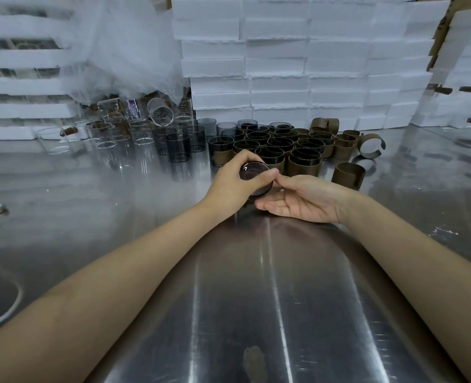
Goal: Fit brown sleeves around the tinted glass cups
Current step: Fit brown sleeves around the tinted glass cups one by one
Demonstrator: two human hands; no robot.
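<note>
So the left grip is wrapped around one tinted glass cup, fingers curled over the top and thumb across the near side. It holds the cup tipped over with its round base facing the camera, just above the desk. The right grip isn't grasping anything. It lies palm up with the fingers pretty much straight, slid in under the cup, and its thumb tip touches the cup's edge right by the left thumb. Honestly can't tell whether that cup has a sleeve on it, the fingers cover the side.

Just behind the hands there's a tight bunch of sleeved cups, all upright with brown bands around them. To the left of those stand a few bare tinted cups, and further left a messy batch of clear glasses, some tipped over. On the right are loose brown sleeves, one standing near the bunch and more piled behind, including an open C-shaped one.

The back is a wall of stacked white foam blocks, with crumpled clear plastic sheeting hanging over the clear glasses.
</note>
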